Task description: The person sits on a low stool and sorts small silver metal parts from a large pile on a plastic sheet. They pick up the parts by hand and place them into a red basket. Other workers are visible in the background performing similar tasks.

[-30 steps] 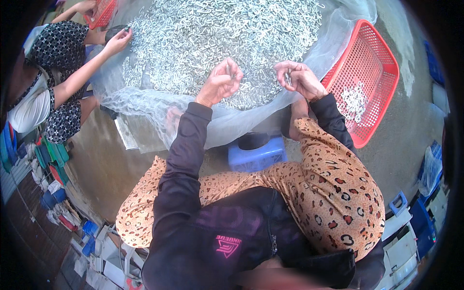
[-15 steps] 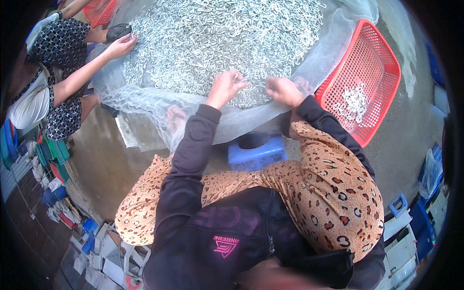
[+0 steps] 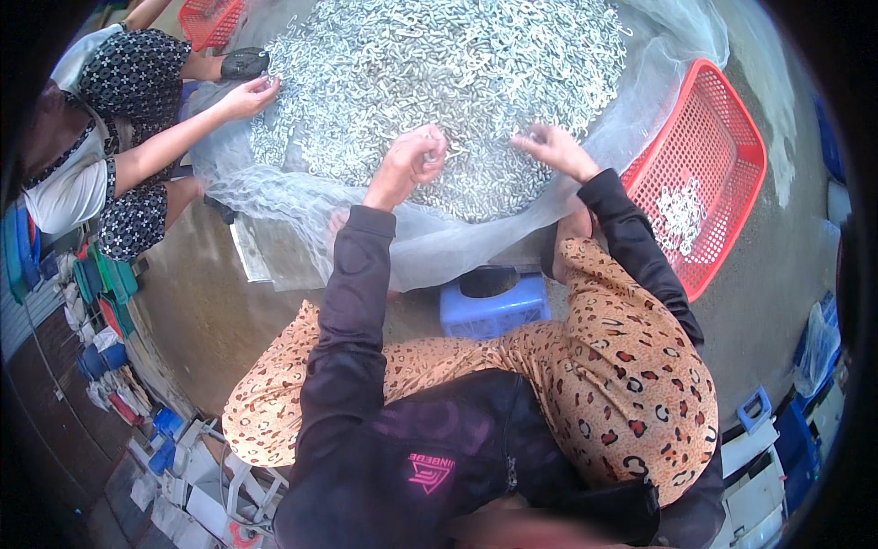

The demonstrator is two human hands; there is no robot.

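A broad heap of small silvery-white curved links or hooks (image 3: pixel 393 82) lies on a pale mesh net (image 3: pixel 302 197) in front of me. My left hand (image 3: pixel 409 163) is over the near part of the heap, its fingers curled together; what they hold, if anything, is hidden. To its right, my right hand (image 3: pixel 560 154) hovers over the heap's near right side with thumb and fingers apart, and nothing shows in them. A red perforated basket (image 3: pixel 718 119) on the right has a small pile of whiter links (image 3: pixel 681 215) in it.
A blue plastic stool (image 3: pixel 494 306) stands between my knees and the net. At the far left, another person's hand (image 3: pixel 249 99) touches the heap's edge. A second red basket (image 3: pixel 210 23) is behind that person. Bins and boxes (image 3: pixel 206 499) line the lower left.
My hands have moved apart, the left one a little leftward and the right one rightward. The right fingers, closed before, are now spread. The whole view has shifted slightly.
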